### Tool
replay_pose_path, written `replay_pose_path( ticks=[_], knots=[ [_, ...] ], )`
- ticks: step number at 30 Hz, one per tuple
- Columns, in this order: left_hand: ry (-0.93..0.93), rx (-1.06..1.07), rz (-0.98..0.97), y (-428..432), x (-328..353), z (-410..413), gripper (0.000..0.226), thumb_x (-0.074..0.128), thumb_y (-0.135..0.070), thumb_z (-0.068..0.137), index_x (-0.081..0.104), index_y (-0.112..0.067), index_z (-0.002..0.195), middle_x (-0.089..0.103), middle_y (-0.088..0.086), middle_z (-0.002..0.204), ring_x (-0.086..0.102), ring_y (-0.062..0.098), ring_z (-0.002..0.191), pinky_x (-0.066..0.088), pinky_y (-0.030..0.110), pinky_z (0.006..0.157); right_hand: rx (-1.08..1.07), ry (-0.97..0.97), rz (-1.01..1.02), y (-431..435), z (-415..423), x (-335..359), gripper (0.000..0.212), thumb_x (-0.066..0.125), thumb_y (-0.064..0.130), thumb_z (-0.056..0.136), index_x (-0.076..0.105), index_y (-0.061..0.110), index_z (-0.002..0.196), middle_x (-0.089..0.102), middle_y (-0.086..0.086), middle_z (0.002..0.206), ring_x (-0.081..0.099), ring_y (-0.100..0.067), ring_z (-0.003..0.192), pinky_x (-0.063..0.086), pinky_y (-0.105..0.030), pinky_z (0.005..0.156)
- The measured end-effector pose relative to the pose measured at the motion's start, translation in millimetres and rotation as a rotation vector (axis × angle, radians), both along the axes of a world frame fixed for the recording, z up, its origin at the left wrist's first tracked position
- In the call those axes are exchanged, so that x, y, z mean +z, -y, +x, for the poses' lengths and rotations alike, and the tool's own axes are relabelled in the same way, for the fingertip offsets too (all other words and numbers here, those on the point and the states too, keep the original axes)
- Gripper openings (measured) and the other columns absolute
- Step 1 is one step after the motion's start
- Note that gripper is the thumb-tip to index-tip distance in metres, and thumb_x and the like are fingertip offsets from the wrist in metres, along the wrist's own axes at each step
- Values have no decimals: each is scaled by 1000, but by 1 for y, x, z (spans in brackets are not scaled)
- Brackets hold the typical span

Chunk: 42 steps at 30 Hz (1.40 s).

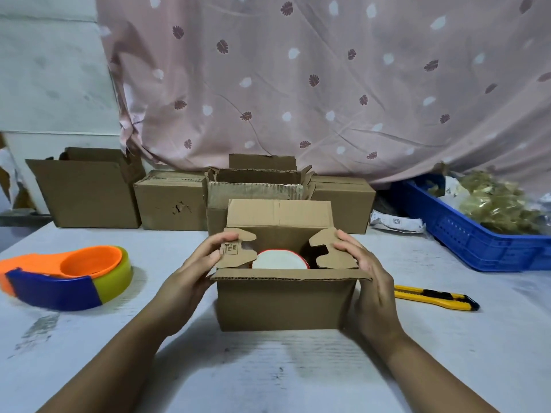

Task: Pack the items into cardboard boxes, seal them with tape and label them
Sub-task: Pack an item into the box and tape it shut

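A small cardboard box (283, 302) stands on the white table in front of me with its top open. Inside lies a round item (280, 260) with a white face and a red rim. My left hand (190, 272) presses the left side flap (237, 248) inward, fingers over its edge. My right hand (362, 272) pushes the right side flap (334, 251) inward in the same way. The rear flap (278, 213) stands upright and the front flap is bent outward. An orange and blue tape dispenser (65, 278) with a yellowish tape roll lies at the left.
A yellow and black utility knife (435, 298) lies to the right of the box. Several cardboard boxes (170, 201) line the back of the table. A blue plastic crate (474, 231) with bagged items sits at the right. A pink patterned curtain hangs behind.
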<state>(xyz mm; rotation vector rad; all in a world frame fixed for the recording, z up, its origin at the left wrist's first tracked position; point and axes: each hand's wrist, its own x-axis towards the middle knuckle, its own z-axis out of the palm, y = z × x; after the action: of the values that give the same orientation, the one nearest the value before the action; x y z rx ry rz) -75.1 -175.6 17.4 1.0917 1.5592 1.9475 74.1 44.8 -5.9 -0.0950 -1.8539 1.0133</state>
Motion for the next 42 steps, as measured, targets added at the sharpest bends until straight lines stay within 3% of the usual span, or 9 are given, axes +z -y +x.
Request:
replay_pose_path(
  ticks=[8, 12, 15, 20, 24, 27, 31, 35, 42],
  knots=[
    [44, -200, -6, 9, -3, -12, 70, 41, 4, 68, 56, -32, 127, 51, -3, 139, 42, 17, 132, 44, 18, 92, -33, 43, 228, -4, 5, -1, 47, 29, 22, 90, 58, 14, 125, 49, 9, 141, 46, -11, 128, 33, -18, 101],
    [-37, -203, -103, 11, -2, -11, 70, 75, -29, 65, 49, -44, 129, 51, -14, 137, 43, 11, 131, 44, 19, 96, -53, 63, 194, -1, 5, -1, 43, 37, 28, 86, 57, 22, 124, 48, 13, 140, 44, -6, 127, 32, -17, 102],
    [-123, -51, -128, 7, -3, -3, 78, 75, -68, 57, 51, -37, 125, 55, -13, 131, 47, 10, 127, 44, 21, 95, -67, 23, 93, 3, 4, -1, 39, 37, 45, 94, 61, 27, 118, 53, 22, 133, 48, -3, 124, 35, -18, 99],
    [-115, 80, -29, -5, 0, 10, 60, 59, -52, 70, 52, -15, 117, 66, -6, 111, 59, 11, 106, 47, 19, 84, -111, 27, -91, 8, 5, 5, 24, 41, 50, 87, 64, 51, 84, 64, 33, 93, 56, 4, 92, 41, -17, 78],
    [-54, 118, 4, -8, 0, 9, 58, 58, -43, 63, 54, -34, 120, 64, -11, 114, 56, 9, 109, 45, 18, 86, 8, 8, -236, 14, 4, 9, 35, 47, 48, 81, 65, 34, 108, 64, 17, 121, 55, -1, 119, 42, -17, 96],
    [28, 117, 67, -14, -2, 10, 71, 56, -22, 64, 40, -49, 127, 60, -14, 121, 56, 8, 113, 45, 20, 82, 105, -18, -379, 20, 2, 13, 38, 52, 41, 77, 64, 29, 111, 65, 14, 119, 56, 1, 114, 43, -15, 90],
    [122, 76, 107, -15, -3, 12, 75, 46, -11, 66, 34, -47, 130, 51, -29, 129, 51, 2, 122, 47, 19, 81, 236, 0, -552, 19, 0, 14, 46, 48, 28, 76, 53, 35, 121, 58, 8, 127, 55, -9, 118, 42, -30, 96],
    [65, 75, 86, -13, 0, 12, 75, 50, -13, 65, 36, -51, 127, 45, -37, 130, 53, -9, 114, 48, 12, 75, 376, 61, -593, 15, 0, 16, 59, 49, 28, 76, 46, 35, 135, 55, 10, 135, 54, -11, 123, 43, -33, 100],
    [-101, 167, -24, -8, 4, 8, 75, 56, -45, 58, 33, -69, 125, 43, -29, 131, 50, 14, 104, 43, 23, 81, 429, 219, -471, -3, 2, 25, 78, 62, 48, 60, 40, 51, 136, 51, 14, 130, 57, -8, 115, 49, -28, 90]
  ],
)
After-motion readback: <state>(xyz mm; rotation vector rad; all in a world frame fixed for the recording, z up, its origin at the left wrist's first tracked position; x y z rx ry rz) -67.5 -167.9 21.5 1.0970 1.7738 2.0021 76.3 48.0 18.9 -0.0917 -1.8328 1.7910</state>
